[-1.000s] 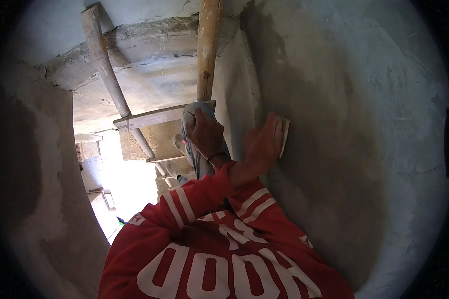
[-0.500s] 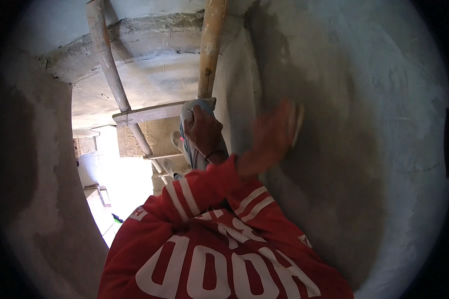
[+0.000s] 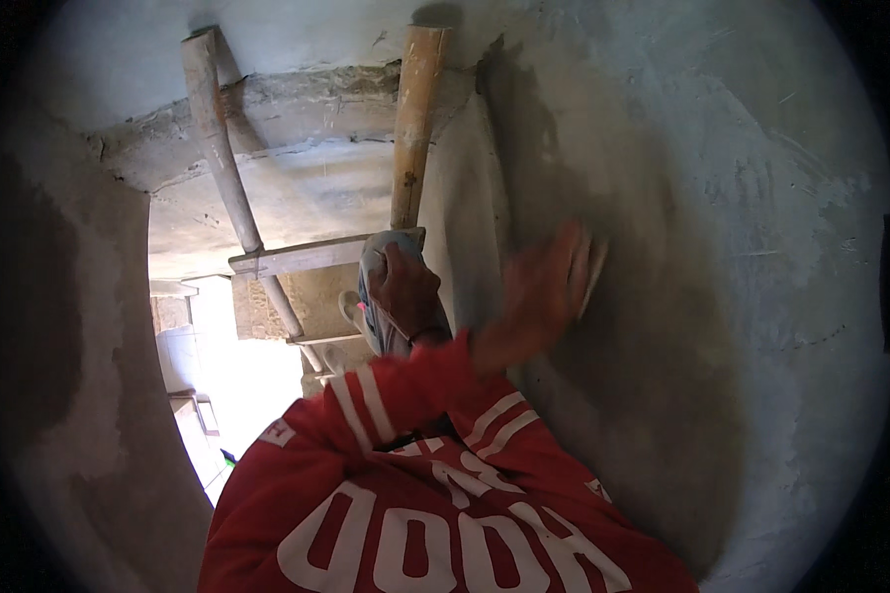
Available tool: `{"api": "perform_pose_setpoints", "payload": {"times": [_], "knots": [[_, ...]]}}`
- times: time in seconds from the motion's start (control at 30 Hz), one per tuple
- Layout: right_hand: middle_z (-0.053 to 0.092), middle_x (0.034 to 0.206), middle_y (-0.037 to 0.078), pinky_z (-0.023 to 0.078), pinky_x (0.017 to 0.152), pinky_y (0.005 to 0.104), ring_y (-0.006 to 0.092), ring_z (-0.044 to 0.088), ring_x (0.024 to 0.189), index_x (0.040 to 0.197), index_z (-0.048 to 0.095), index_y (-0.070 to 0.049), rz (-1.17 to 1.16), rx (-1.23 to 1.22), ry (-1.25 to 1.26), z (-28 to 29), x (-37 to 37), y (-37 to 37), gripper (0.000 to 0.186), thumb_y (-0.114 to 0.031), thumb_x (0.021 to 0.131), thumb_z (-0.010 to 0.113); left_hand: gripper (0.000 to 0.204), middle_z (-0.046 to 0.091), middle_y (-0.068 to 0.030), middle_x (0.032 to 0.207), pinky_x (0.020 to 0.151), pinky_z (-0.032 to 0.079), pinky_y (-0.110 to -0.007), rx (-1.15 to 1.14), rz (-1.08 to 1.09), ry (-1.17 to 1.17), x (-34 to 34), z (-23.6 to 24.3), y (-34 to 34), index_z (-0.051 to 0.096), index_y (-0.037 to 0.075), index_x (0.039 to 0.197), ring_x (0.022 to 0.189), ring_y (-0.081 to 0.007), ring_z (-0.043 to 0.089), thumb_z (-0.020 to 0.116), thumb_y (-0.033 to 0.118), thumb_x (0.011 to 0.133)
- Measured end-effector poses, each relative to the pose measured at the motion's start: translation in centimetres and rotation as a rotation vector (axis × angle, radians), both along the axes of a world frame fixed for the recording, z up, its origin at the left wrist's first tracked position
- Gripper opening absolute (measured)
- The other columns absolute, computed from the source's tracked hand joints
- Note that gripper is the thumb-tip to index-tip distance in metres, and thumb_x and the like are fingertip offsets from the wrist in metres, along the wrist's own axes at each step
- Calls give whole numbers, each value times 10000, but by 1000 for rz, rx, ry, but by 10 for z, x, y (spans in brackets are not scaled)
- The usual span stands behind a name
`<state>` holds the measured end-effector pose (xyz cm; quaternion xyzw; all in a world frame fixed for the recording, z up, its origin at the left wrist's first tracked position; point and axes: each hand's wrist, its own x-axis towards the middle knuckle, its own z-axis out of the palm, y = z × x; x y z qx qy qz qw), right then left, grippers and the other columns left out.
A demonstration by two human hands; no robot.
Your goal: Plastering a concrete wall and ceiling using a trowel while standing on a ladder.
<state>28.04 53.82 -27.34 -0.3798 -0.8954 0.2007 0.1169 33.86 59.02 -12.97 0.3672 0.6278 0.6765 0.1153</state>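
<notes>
My left arm crosses over my right one. My left hand [image 3: 539,292], blurred by motion, is closed around a flat pale pad [image 3: 592,277], seen nearly edge-on against the grey plastered wall [image 3: 663,346]. The pad's exact kind is unclear. Lower and to the left, my right hand [image 3: 408,289] rests on my bent knee [image 3: 386,244] with its fingers curled in. Whether anything is inside those fingers is hidden. A dark band circles the right wrist.
A wooden pole ladder [image 3: 229,188] leans at the far side, its flat rung [image 3: 302,257] beside my knee. Lower rungs drop toward a bright opening [image 3: 257,376] at left. A rough plaster ledge [image 3: 307,99] runs behind the poles. Another curved wall [image 3: 119,326] stands at left.
The view has tilted, so the ladder sits lower and both pole tops show. My left hand still holds the pad at the wall, shifted slightly. The right hand stays on the knee.
</notes>
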Motion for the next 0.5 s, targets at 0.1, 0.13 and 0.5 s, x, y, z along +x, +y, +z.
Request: {"api": "perform_pose_setpoints", "payload": {"times": [0.1, 0.13, 0.5], "knots": [[637, 792, 140, 526, 594, 506, 372, 657, 719, 941, 550, -98, -2, 65, 74, 7, 4, 5, 186, -227, 833, 629, 212, 650, -222, 834, 642, 479, -546, 53, -59, -30, 21, -21, -4, 577, 59, 1106, 755, -444, 633, 607, 175, 932], [638, 785, 135, 525, 584, 510, 372, 657, 706, 941, 550, -104, 5, 47, 70, 4, 2, 2, 187, -229, 830, 633, 191, 650, -216, 825, 635, 478, -548, 66, -8, -34, 16, -23, -6, 575, 64, 1085, 750, -438, 636, 601, 181, 936], [634, 818, 142, 557, 601, 494, 374, 675, 721, 1023, 559, -87, 26, 28, -8, 10, -1, -1, 310, -285, 819, 684, 194, 646, -194, 884, 694, 488, -527, -151, -504, 83, 9, 22, -74, 556, 58, 1024, 803, -434, 626, 578, 235, 947]]}}
